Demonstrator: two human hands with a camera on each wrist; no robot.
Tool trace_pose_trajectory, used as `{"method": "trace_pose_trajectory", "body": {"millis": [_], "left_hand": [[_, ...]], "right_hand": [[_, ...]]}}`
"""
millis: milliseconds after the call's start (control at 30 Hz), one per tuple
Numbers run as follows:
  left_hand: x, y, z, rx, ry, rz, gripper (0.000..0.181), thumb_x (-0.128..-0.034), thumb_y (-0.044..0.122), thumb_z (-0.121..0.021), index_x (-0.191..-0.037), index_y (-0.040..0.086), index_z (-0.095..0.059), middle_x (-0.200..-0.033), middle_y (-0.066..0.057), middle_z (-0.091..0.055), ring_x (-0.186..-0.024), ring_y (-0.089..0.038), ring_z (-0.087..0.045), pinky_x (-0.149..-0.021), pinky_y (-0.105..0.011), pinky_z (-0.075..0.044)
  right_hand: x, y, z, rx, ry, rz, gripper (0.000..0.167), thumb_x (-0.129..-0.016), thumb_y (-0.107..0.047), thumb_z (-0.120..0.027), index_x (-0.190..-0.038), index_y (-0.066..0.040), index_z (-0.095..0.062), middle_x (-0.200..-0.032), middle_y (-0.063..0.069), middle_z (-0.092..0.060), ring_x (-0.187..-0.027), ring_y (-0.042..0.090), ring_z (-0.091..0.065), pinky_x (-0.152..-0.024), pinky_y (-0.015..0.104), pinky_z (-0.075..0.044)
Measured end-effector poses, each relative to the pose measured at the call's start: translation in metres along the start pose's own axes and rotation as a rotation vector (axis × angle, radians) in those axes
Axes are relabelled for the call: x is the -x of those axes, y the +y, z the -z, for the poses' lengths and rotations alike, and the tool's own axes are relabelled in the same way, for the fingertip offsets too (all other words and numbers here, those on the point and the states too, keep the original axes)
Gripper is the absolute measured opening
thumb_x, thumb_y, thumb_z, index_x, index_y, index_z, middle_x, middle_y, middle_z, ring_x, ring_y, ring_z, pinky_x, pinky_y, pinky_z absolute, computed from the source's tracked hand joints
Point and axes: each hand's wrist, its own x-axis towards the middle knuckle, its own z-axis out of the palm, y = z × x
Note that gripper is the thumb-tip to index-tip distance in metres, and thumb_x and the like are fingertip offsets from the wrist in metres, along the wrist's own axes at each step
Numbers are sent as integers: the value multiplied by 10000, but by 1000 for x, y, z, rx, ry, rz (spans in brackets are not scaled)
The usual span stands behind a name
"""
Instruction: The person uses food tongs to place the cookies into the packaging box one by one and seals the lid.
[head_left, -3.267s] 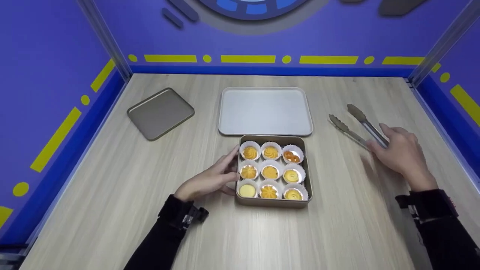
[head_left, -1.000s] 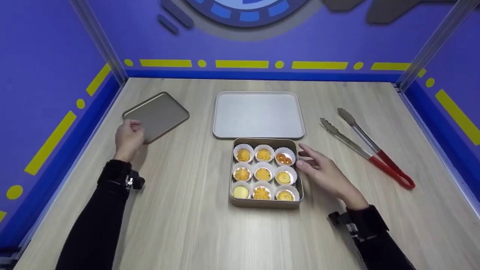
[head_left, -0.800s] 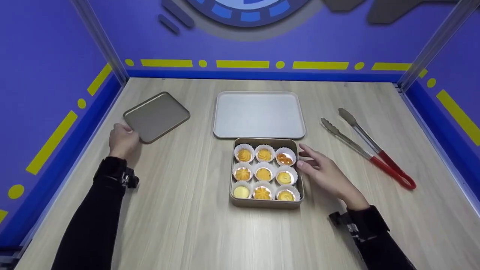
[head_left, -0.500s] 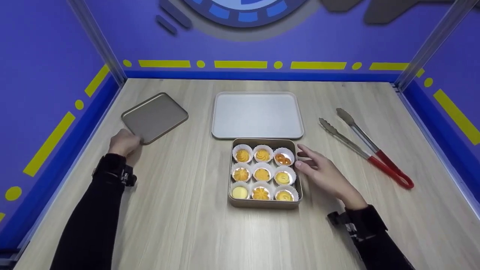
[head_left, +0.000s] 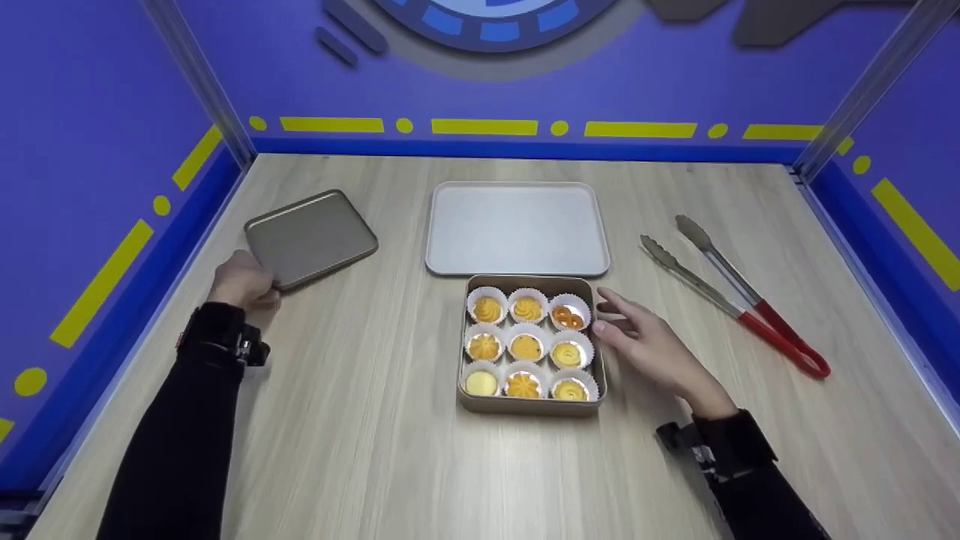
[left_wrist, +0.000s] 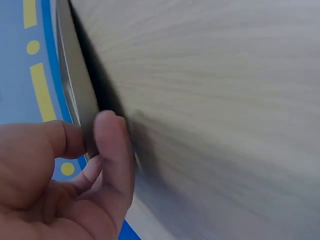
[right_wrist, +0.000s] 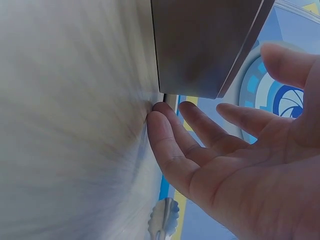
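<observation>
My left hand pinches the near left corner of a bronze-coloured tin lid. In the left wrist view the lid is between thumb and fingers, its edge tilted up from the table over a dark shadow. A matching open tin stands at the table's middle, holding rows of cookies in white paper cups, among them a pretzel-shaped one. Beside the tin's right wall is my right hand, fingers loosely extended. In the right wrist view its fingertips are close to the tin; contact is unclear.
Behind the tin lies a pale rectangular tray, close to the tin's back edge. Tongs with red handles rest spread apart on the right. Blue panels wall the wooden table at the back and sides.
The right hand released the tongs and moved beside the tin. My left hand left the tin's left side, reached the lid, gripped its corner and turned it slightly. The tin has stayed put.
</observation>
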Motion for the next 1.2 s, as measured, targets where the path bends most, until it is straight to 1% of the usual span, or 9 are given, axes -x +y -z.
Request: {"method": "trace_pose_trajectory", "body": {"millis": [100, 233, 333, 433, 600, 733, 900, 1033, 1200], "left_hand": [[2, 3, 0, 182, -1, -1, 207, -964, 105, -524, -1091, -20, -422, -674, 63, -620, -562, -6, -648, -607, -131, -550], [3, 12, -2, 385, 2, -64, 432, -989, 77, -494, -1342, -136, -366, -824, 42, -619, -586, 34, -618, -633, -119, -586], [5, 23, -4, 482, 17, -87, 625, -1025, 64, -474, -1531, -174, -195, -1015, -41, -584, -607, 30, -614, -658, -119, -601], [8, 38, -7, 559, 51, -81, 685, -1034, 54, -482, -1606, -111, -144, -1109, -99, -534, -627, 2, -611, -672, -134, -610], [20, 69, -22, 629, 102, -138, 675, -1022, 8, -496, -1633, -16, -211, -1059, -94, -559, -672, -47, -618, -706, -169, -626], [37, 98, -39, 650, 95, -241, 656, -1001, -21, -491, -1617, 1, -267, -1012, -108, -579, -701, -91, -638, -727, -203, -643], [53, 130, -68, 611, 81, -362, 637, -989, 0, -513, -1598, 8, -323, -987, -107, -598, -682, -117, -653, -696, -238, -654], [61, 149, -95, 600, 64, -423, 627, -995, -1, -535, -1593, 10, -349, -973, -80, -604, -671, -120, -653, -681, -263, -660], [68, 164, -124, 620, 19, -460, 606, -990, -25, -560, -1573, 21, -400, -963, -83, -627, -678, -149, -655, -686, -314, -671]], "right_hand": [[0, 0, 1, 8, 3, -1, 713, -1078, -324, -622, -1673, -76, -317, -1543, 265, -525, -1360, 458, -577, -1198, 591, -452], [-1, 0, 0, 14, 0, -5, 707, -1080, -320, -619, -1675, -88, -316, -1551, 260, -519, -1368, 456, -572, -1204, 591, -444], [-1, -1, 0, 14, -1, -5, 710, -1079, -320, -619, -1675, -85, -314, -1553, 261, -516, -1369, 457, -570, -1207, 591, -440], [-1, -1, 1, 9, 3, -6, 710, -1079, -321, -621, -1674, -79, -317, -1551, 258, -519, -1370, 453, -571, -1207, 588, -443], [0, 0, 1, -13, 10, -13, 707, -1080, -333, -623, -1670, -79, -329, -1552, 242, -523, -1380, 437, -567, -1203, 576, -454], [1, 0, 1, -17, 10, -19, 712, -1078, -343, -625, -1672, -88, -328, -1555, 237, -521, -1384, 437, -563, -1205, 573, -452], [1, 0, 0, -14, 11, -21, 715, -1077, -351, -624, -1676, -103, -324, -1553, 236, -524, -1385, 440, -560, -1208, 576, -448], [1, 1, 0, -14, 16, -18, 710, -1076, -344, -626, -1676, -108, -328, -1549, 232, -529, -1385, 434, -561, -1213, 576, -441], [-1, 2, 2, -16, 14, -5, 708, -1078, -337, -625, -1672, -93, -329, -1547, 235, -530, -1385, 424, -564, -1213, 565, -446]]}}
